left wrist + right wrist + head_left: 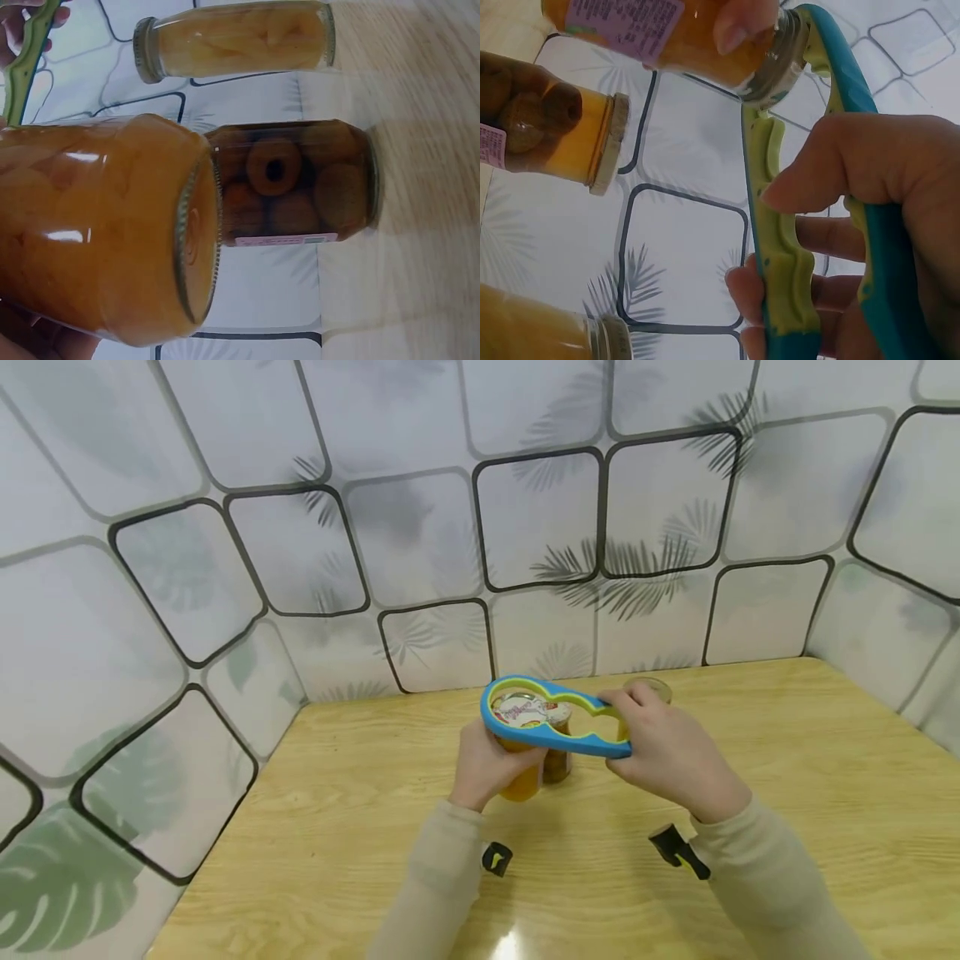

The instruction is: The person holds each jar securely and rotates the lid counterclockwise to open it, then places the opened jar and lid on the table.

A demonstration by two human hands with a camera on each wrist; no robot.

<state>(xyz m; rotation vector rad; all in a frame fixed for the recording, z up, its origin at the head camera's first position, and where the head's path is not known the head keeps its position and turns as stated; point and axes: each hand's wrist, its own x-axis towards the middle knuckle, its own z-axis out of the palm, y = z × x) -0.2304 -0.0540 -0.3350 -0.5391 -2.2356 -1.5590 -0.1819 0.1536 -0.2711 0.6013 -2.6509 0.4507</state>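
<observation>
My left hand (491,768) grips a glass jar of orange fruit (105,232) round its side. Its round base shows in the left wrist view, lifted off the table. With my right hand (675,752) I hold a blue jar opener (558,741) with a yellow-green scalloped lining, fingers wrapped about its handle end. The opener's widest loop surrounds the jar's metal lid (776,56). Just behind the held jar stands a jar of dark brown fruit (300,180). A taller jar of pale yellow fruit (240,41) is partly hidden behind my right hand in the head view.
The light wood table (360,827) meets a wall covering (420,543) of rounded squares and leaf prints at its back edge. Both standing jars are close beyond my hands. Small black devices (678,850) sit at the wrists.
</observation>
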